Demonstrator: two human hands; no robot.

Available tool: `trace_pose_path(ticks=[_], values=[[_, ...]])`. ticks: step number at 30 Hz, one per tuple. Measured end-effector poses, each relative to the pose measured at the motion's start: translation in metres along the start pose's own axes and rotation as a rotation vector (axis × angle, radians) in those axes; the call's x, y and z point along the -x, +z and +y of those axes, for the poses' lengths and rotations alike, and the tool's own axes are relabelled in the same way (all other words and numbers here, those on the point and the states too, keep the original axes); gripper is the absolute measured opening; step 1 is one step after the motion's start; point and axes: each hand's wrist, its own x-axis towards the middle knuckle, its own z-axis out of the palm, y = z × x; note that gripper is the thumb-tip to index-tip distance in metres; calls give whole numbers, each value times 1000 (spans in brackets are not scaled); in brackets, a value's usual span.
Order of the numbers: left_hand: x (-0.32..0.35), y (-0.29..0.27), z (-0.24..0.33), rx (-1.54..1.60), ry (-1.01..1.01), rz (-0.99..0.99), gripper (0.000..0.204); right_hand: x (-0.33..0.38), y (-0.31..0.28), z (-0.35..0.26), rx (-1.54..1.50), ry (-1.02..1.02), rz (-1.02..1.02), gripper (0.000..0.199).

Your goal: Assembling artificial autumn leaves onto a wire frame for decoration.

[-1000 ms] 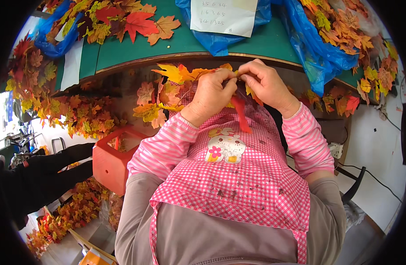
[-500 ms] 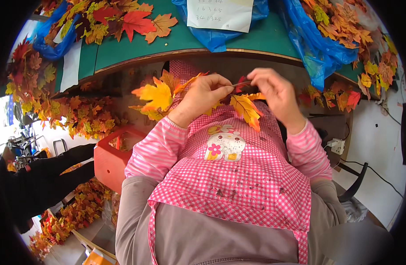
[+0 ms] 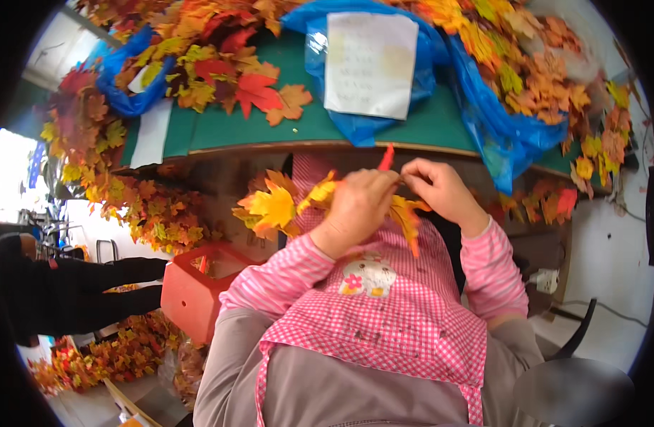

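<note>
My left hand (image 3: 355, 210) is curled shut around a bunch of yellow and orange artificial maple leaves (image 3: 277, 206), which fan out to the left of my knuckles, just near of the table's edge. My right hand (image 3: 441, 192) sits just beside it, to the right, fingertips meeting those of the left, thumb and forefinger pinched on something small between the two hands; what exactly they grip is hidden by my fingers. A thin red stem-like tip (image 3: 387, 156) pokes up from between the hands toward the far side. Another orange leaf (image 3: 407, 220) hangs down from under the hands, over my pink checked apron (image 3: 384, 320).

Beyond my hands lies the green-topped table (image 3: 270, 128). On it, far and centre, rests a white sheet of paper (image 3: 370, 64) lying on a crumpled blue plastic bag (image 3: 483, 121), which runs away to the right under a heap of orange and yellow leaves (image 3: 547, 64). To the far left is another pile of red, orange and yellow leaves (image 3: 220, 64), with more blue plastic beneath it.

Down to my left, below table level, stands a red plastic box (image 3: 192, 295), and leaf garlands (image 3: 142, 206) hang along the table's left side. A dark-sleeved arm of another person (image 3: 78, 292) reaches in from the left.
</note>
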Motion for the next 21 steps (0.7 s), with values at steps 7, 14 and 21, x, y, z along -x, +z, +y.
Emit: trace_pose_path(ticks=[7, 14, 21], values=[[6, 9, 3, 141, -9, 98, 19, 17, -11, 21, -85, 61, -129, 30], [14, -31, -24, -19, -10, -32, 16, 25, -55, 41, -94, 377, -436, 19], [13, -59, -30, -94, 177, -321, 17, 32, -77, 69, -468, 311, -225, 25]])
